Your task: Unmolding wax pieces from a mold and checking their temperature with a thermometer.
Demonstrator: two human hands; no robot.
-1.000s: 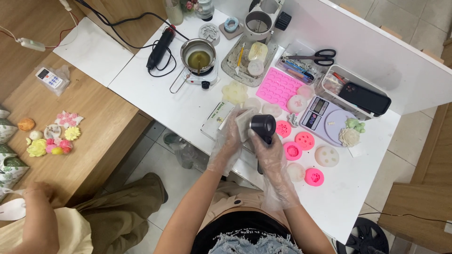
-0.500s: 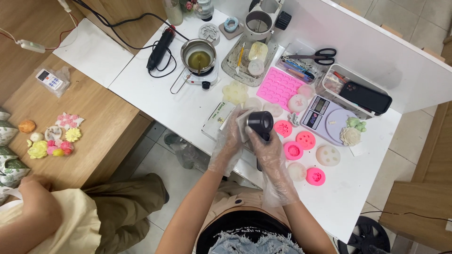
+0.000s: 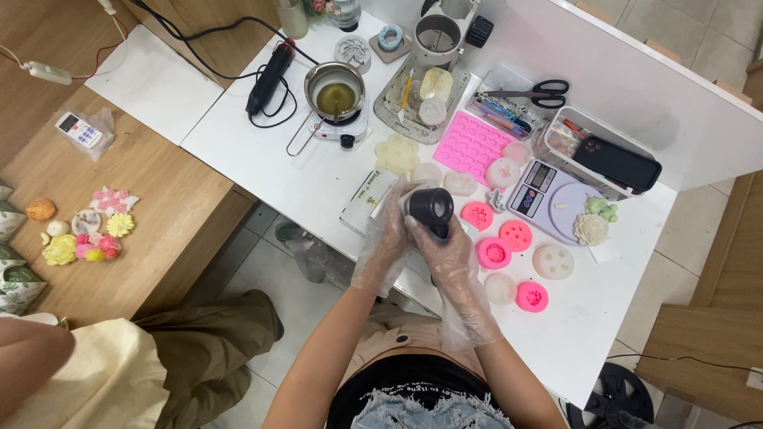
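both hands wear thin clear plastic gloves and meet near the front edge of the white counter (image 3: 262, 171). the left hand (image 3: 387, 238) closes on a pale, flat mould (image 3: 403, 200), and the right hand (image 3: 445, 250) grips a black cylindrical tool (image 3: 431, 208) pressed against it. under them lies a flat white package with a green label (image 3: 364, 200). to the right sit four round pink silicone moulds (image 3: 494, 253) and a pink rectangular mould sheet (image 3: 470, 144), then a lilac scale (image 3: 548, 199). far off, a steel pot (image 3: 335, 87) holds yellowish liquid.
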